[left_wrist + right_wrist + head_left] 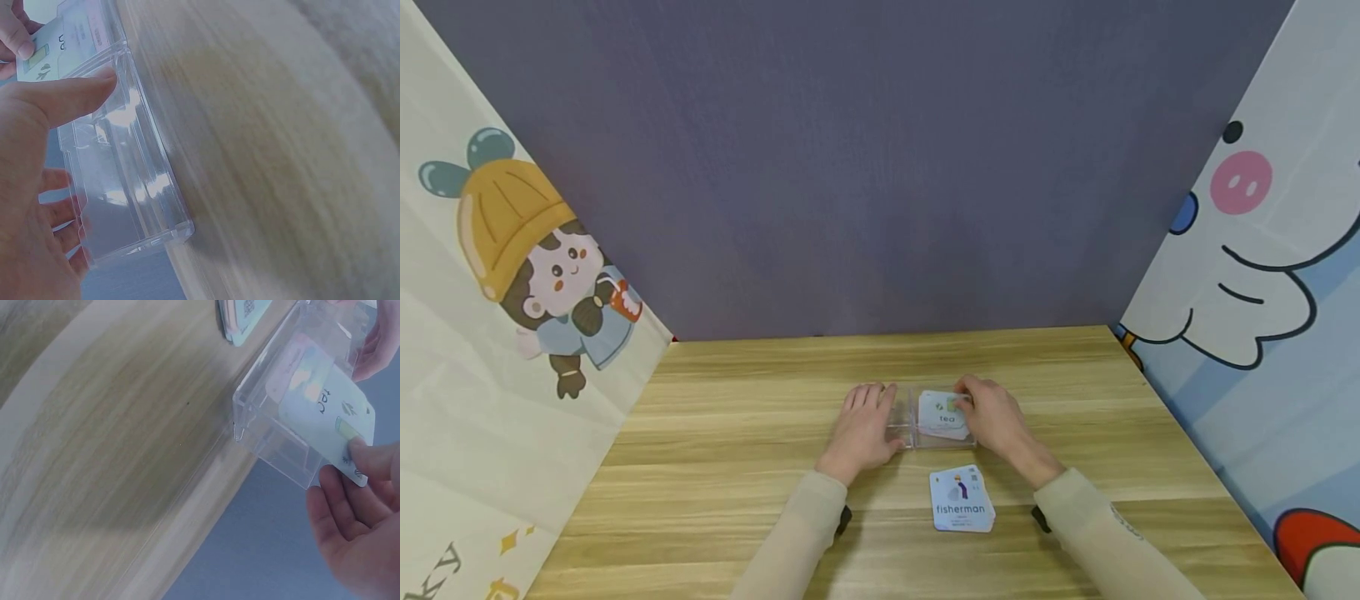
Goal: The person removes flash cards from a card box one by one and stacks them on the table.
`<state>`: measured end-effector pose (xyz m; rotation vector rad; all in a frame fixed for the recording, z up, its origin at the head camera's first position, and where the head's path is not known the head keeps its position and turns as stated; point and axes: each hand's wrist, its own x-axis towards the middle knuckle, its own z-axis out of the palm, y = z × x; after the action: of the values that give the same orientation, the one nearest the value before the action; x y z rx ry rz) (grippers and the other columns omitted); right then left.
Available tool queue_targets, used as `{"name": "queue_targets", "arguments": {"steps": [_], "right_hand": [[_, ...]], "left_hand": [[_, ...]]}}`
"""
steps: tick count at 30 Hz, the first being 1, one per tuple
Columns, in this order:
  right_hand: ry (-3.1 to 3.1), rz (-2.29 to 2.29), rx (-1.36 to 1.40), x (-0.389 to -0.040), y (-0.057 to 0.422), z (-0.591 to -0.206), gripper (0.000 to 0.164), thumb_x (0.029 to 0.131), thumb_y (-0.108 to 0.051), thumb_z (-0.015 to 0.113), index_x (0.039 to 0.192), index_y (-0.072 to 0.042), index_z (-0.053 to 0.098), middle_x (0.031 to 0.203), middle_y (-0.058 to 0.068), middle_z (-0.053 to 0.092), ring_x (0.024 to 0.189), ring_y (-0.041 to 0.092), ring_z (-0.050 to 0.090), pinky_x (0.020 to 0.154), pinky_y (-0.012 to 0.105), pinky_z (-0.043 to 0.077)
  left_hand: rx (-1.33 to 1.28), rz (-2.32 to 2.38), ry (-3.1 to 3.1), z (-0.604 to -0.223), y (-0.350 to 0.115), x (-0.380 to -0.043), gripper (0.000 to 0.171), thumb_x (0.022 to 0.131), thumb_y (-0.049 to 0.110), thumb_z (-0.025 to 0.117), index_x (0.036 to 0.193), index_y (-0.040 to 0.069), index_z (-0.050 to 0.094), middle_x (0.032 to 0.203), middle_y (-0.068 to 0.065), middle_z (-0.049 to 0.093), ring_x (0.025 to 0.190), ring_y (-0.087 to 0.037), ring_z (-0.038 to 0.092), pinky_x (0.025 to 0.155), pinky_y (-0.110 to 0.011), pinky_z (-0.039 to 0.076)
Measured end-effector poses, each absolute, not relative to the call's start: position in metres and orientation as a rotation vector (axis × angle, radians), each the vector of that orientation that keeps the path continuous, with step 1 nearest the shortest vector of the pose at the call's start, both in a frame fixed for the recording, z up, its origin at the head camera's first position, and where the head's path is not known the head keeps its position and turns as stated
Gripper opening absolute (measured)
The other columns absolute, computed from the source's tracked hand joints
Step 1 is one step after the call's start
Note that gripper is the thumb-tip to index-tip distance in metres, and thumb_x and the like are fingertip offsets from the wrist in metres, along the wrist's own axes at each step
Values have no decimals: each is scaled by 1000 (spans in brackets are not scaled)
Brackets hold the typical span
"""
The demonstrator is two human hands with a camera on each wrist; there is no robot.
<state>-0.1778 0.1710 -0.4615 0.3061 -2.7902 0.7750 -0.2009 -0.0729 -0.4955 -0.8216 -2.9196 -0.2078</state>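
Note:
A clear plastic card case [134,156] lies opened out on the table, its two halves side by side. My left hand [861,429] holds the left half, with the thumb [81,97] over the near side and the fingers at the far side. In the right half sits a pile of white word cards [938,410], the top one reading "tea" with a green picture. My right hand [996,421] pinches these cards at their right edge, thumb on top and fingers below. In the right wrist view the tea card [328,409] tilts up out of the case at that edge.
A second stack of cards [962,504], topped by "fisherman", lies on the wood-grain table [730,467] in front of the case, between the forearms. A grey-blue panel [887,167] rises behind the table. Cartoon-printed cloths hang at left and right.

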Motion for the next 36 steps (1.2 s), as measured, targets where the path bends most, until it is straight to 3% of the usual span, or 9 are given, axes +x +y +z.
{"name": "queue_targets", "arguments": {"steps": [20,29,36], "right_hand": [[-2690,901,273,-178,173,-453,13,100,-9,63,111,-4,66,104,10,68,91,24,65,76,42,58],[-2667,920,337,-177,170,-451,15,102,-4,56,116,0,61,113,13,64,102,30,65,89,47,58],[-2637,918,355,-177,170,-450,18,104,-5,51,119,2,58,116,16,62,101,31,64,89,49,57]], "left_hand": [[-824,-203,-2919,-494,-74,-201,98,84,55,77,158,9,31,152,-12,42,142,-31,36,124,-46,18],[-829,-207,-2906,-494,-76,-200,99,83,55,77,158,8,32,151,-12,43,141,-31,36,124,-47,20],[-825,-208,-2916,-494,-76,-200,100,83,55,77,158,9,31,152,-12,42,142,-31,36,124,-47,19]]}}
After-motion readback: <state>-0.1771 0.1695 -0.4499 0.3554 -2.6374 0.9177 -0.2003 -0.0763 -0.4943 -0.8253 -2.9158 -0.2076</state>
